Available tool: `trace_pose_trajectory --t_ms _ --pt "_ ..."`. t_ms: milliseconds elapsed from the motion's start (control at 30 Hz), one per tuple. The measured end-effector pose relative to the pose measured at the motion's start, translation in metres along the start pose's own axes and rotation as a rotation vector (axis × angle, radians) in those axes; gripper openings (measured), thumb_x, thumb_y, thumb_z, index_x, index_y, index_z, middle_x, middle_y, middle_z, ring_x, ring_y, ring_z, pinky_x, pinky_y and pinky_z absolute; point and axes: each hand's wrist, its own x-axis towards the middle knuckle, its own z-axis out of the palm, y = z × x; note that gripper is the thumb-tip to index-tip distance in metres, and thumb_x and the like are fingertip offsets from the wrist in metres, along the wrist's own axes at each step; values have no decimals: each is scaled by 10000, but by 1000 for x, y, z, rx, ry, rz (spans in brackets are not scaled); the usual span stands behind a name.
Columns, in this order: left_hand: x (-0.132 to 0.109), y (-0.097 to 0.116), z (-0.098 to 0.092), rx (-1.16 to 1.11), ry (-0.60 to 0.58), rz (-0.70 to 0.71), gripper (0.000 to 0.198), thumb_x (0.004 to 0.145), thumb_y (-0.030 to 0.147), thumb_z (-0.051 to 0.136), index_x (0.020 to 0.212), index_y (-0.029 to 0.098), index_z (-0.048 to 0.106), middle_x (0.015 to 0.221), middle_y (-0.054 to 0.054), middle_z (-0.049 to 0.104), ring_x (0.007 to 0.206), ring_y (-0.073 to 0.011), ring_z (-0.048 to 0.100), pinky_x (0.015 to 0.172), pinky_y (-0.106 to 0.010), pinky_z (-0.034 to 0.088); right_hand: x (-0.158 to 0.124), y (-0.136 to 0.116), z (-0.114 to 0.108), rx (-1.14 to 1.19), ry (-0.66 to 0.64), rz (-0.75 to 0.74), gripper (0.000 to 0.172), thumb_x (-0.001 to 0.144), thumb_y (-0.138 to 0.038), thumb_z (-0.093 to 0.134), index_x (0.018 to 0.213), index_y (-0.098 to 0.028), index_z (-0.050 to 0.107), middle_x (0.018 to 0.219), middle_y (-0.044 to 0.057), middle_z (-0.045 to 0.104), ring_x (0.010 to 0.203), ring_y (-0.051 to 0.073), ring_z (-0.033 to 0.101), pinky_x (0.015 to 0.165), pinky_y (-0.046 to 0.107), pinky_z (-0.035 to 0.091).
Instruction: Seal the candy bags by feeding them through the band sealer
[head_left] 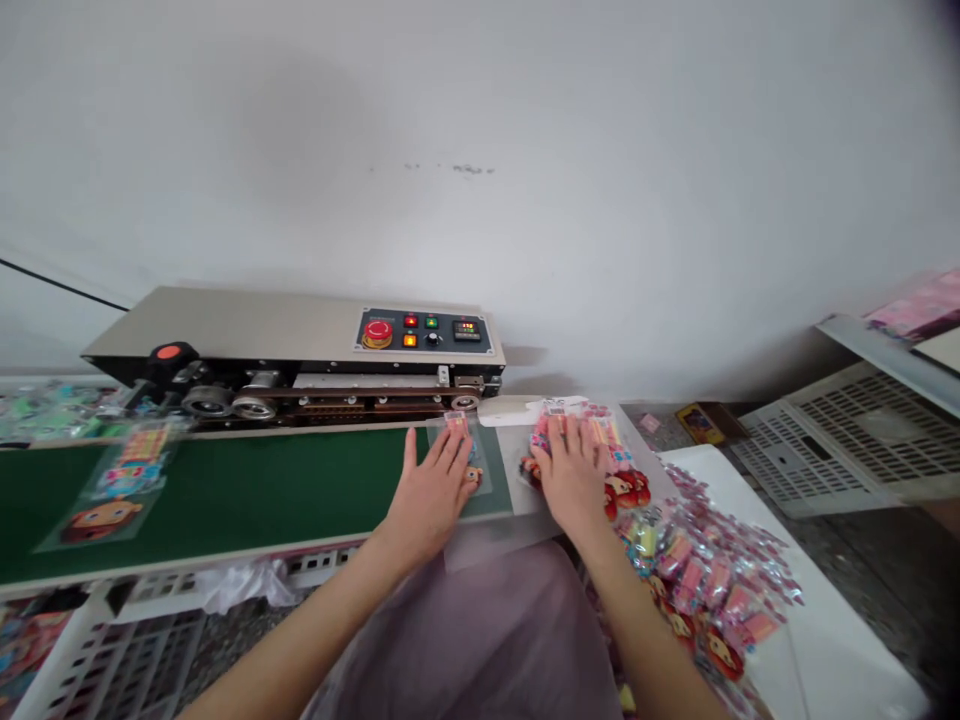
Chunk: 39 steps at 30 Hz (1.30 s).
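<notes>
— Looking at centre frame: where's the left hand (431, 495)?
— Flat, fingers spread, on a clear packet (480, 472) at the right end of the green belt (262, 490).
— And the right hand (574, 470)?
— Just right of it, palm down, fingers apart, atop the stack of packets (626, 488), gripping nothing.

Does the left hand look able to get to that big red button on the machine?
Probably yes. The left hand lies flat on a packet on the green belt, and the red button sits on the panel just beyond, with nothing standing between.
</notes>
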Motion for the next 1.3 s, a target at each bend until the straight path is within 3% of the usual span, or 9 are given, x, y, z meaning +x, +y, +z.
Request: trace_pose_trajectory --t_ms 133,233,400,500,600,833,967,1133,1300 --pt "-19 -17 -15 84 27 -110 506 1045 369 314 1456 140 501 1581 -151 389 1479 -329 332 1187 -711 100 -4 -43 -2 66 -8 4 643 1022 -503 365 1525 -103 398 1583 258 326 1449 410 315 1094 580 306" --pt "-18 -16 -25 83 42 -115 466 1033 311 351 1417 128 540 1547 -160 447 1452 -338 374 1191 -674 170 -4 -53 -8 104 -14 -8 633 1024 -511 360 1510 -110 426 1609 228 288 1462 407 290 1093 586 307" --pt "32 16 -28 -74 3 -8 447 964 141 401 1383 165 556 1473 -124 536 1293 -260 524 1042 -410 463 1 -26 -14 64 -4 14 538 1020 -430 399 1397 -83 564 1562 220 392 1453 417 294 1115 618 263" --pt "65 34 -23 -74 -9 16 480 931 123 450 1399 188 533 1350 -129 601 1177 -271 567 959 -396 491 4 -10 -12 19 -4 13 489 1021 -378 397 1368 -94 591 1540 203 436 1450 404 302 1125 600 256" --pt "77 41 -16 -55 -19 -29 465 943 146 464 1398 208 532 1148 -129 652 1051 -276 616 884 -393 511 6 -3 -8 36 -36 -5 481 1028 -342 373 1426 -127 537 1550 168 436 1427 381 343 1108 570 299" --pt "48 35 -17 -141 -59 -230 470 926 82 447 1382 190 480 1090 -87 677 963 -214 680 806 -302 534 7 -11 -15 110 -21 -146 472 991 -171 376 1427 -246 541 1584 78 407 1451 341 312 1121 556 274" --pt "40 35 -21 -131 -80 -241 469 932 90 438 1388 191 477 1075 -84 684 959 -211 687 800 -296 535 0 -18 -22 179 -36 -273 426 1011 -242 399 1402 -254 567 1520 36 503 1422 317 358 1149 536 247" --pt "36 33 -19 -151 -74 -238 447 932 83 427 1353 196 528 1061 -83 680 951 -213 683 792 -298 531 2 -20 -24 147 -27 -170 409 987 -176 404 1333 -193 622 1497 96 522 1410 333 377 1140 550 248" --pt "34 32 -18 -175 -67 -238 386 939 87 413 1281 175 568 1065 -85 678 952 -219 676 791 -312 529 4 -33 -30 233 -72 -368 434 993 -261 451 1418 -271 544 1537 47 478 1419 320 361 1145 559 254"
